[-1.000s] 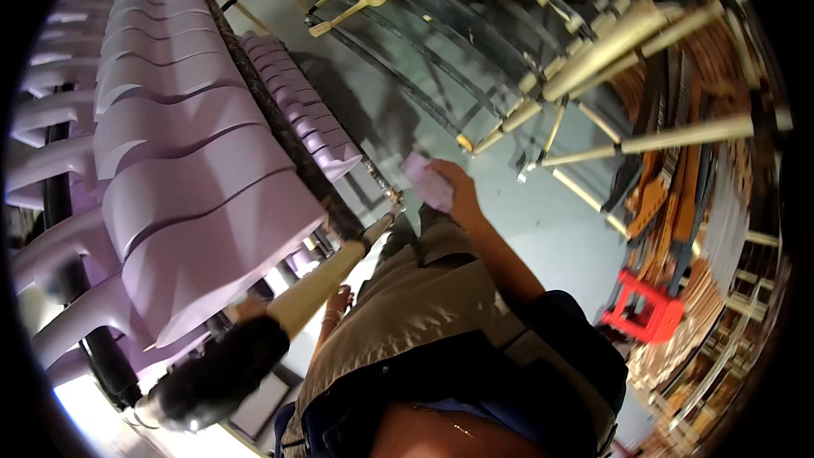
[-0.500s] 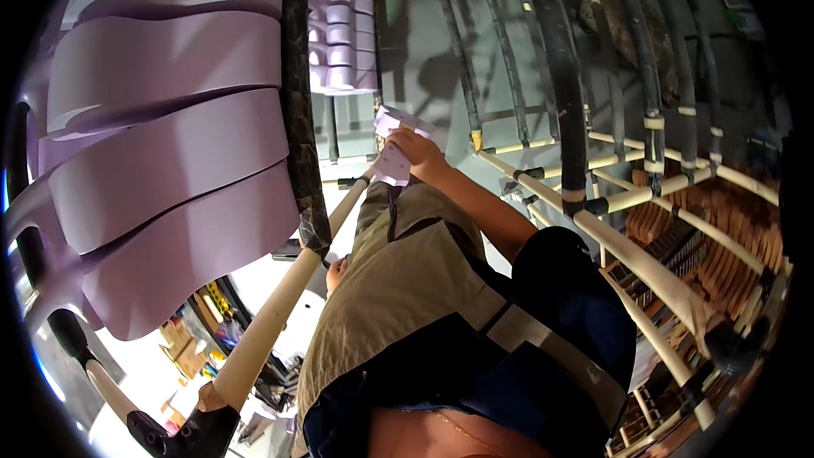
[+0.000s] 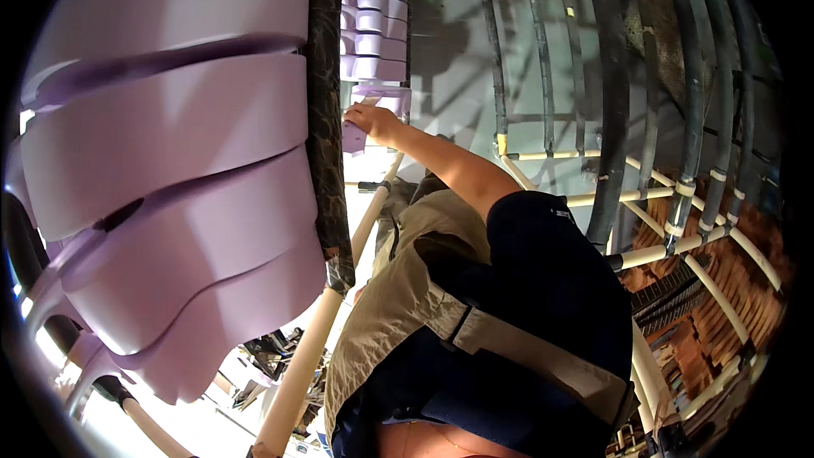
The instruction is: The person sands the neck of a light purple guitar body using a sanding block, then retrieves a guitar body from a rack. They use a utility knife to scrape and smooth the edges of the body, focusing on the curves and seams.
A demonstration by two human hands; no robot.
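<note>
Beside a dark mottled rail (image 3: 325,127), the right hand (image 3: 375,123) grips a lilac piece (image 3: 354,139) in its fingers. Rowed lilac parts (image 3: 370,44) sit nearby.

The pipe rack (image 3: 326,119) carries rows of lilac pieces (image 3: 170,140).
</note>
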